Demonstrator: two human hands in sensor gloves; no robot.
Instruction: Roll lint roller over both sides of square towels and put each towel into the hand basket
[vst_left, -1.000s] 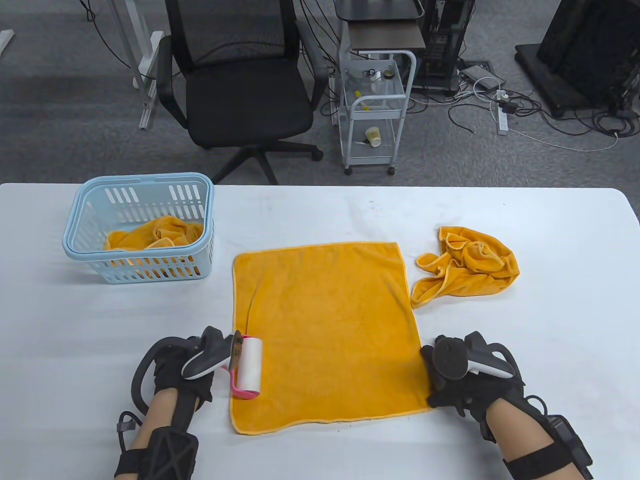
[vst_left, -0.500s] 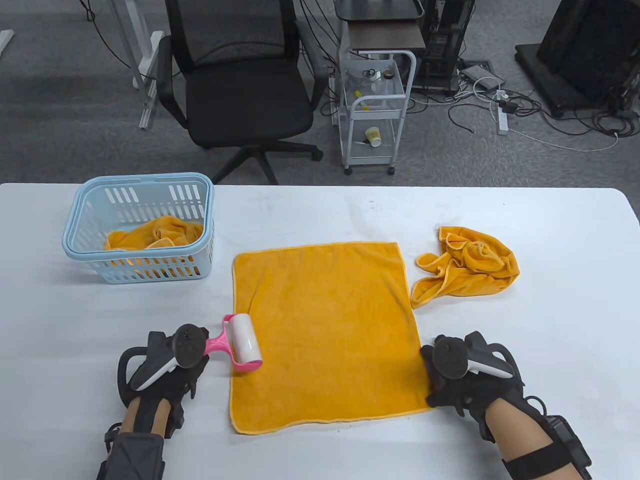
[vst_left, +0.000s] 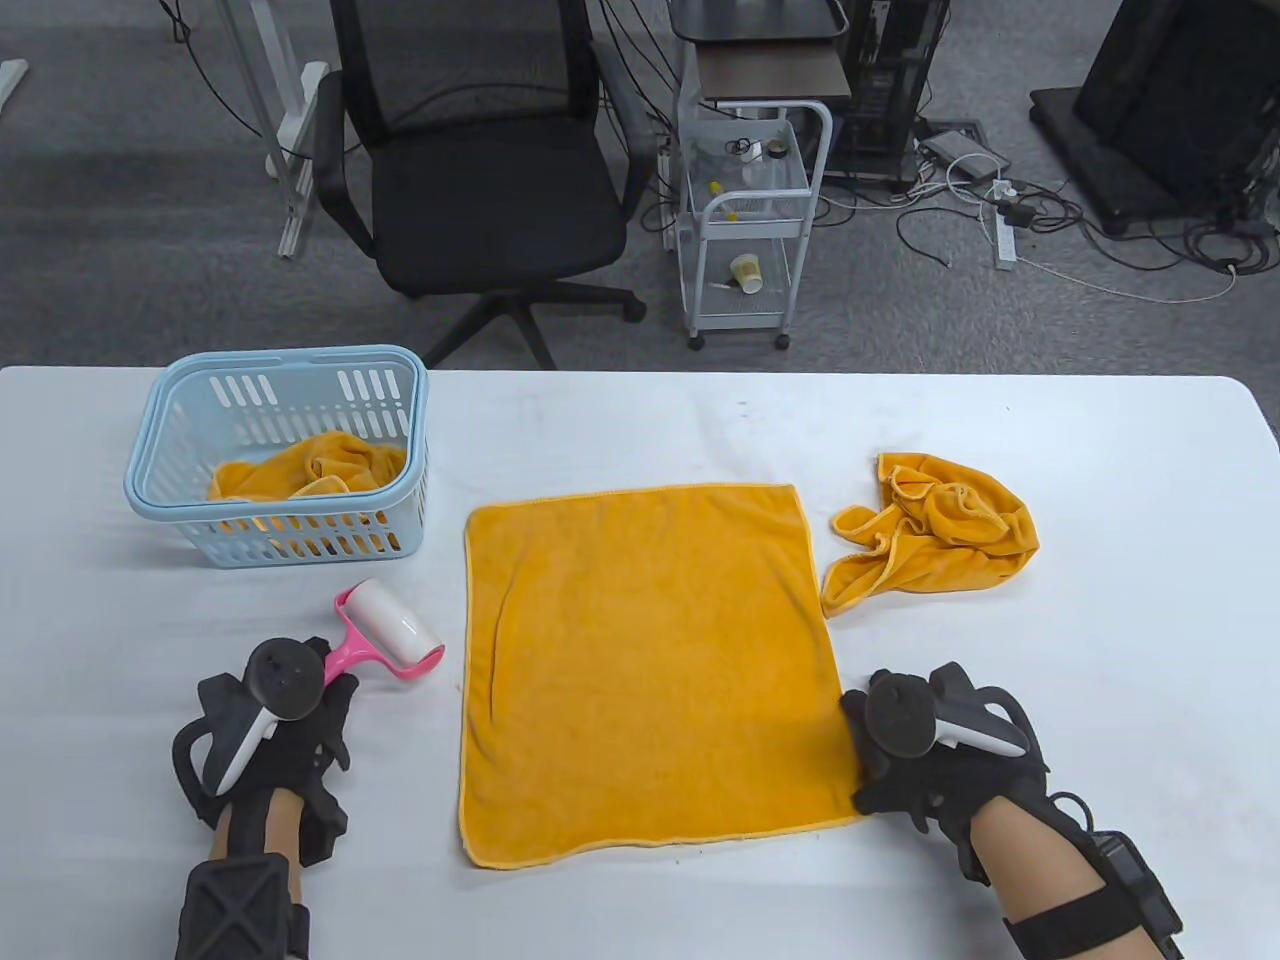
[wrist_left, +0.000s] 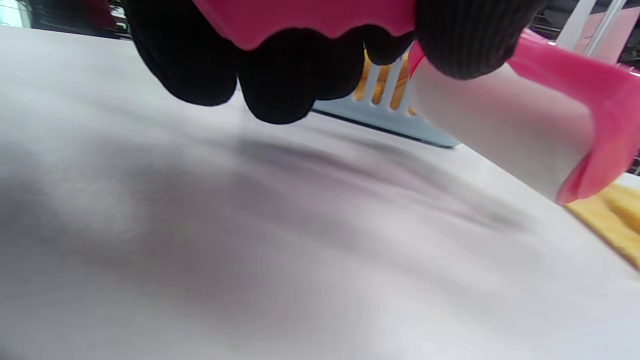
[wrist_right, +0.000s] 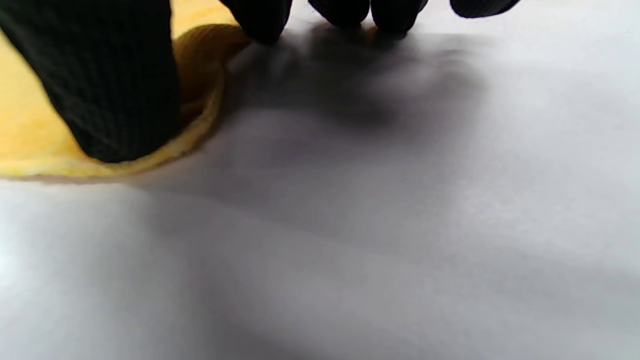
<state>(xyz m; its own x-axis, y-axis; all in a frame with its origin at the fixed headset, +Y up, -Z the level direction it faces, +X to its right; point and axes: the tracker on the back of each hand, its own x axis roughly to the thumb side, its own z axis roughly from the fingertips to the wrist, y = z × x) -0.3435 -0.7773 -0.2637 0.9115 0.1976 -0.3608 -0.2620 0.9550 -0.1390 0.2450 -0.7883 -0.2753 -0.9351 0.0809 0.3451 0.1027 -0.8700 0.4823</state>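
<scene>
The flat towel (vst_left: 650, 670) is spread square on the white counter (vst_left: 1100, 480), between the blue hand basket (vst_left: 275, 455) and a crumpled towel (vst_left: 935, 545) that lies just beside its far right corner. One more towel (vst_left: 310, 470) is already bunched in the basket. The lint roller (vst_left: 390, 632) is held off the cloth to its left: the left hand (vst_left: 275, 720) is curled round the pink handle, with the white roll near the counter. The right hand (vst_left: 925, 755) rests on the towel's near right corner; in the right wrist view the thumb (wrist_right: 100, 85) is pressed onto the hem, while the fingertips (wrist_right: 360, 12) touch down just past it.

The towel is judged light, soft and limp, likely to drag and wrinkle under a sticky roll unless pinned. For turning or lifting, a corner or hem is best pinched. The roller is rigid and light, and is best taken by its handle.
</scene>
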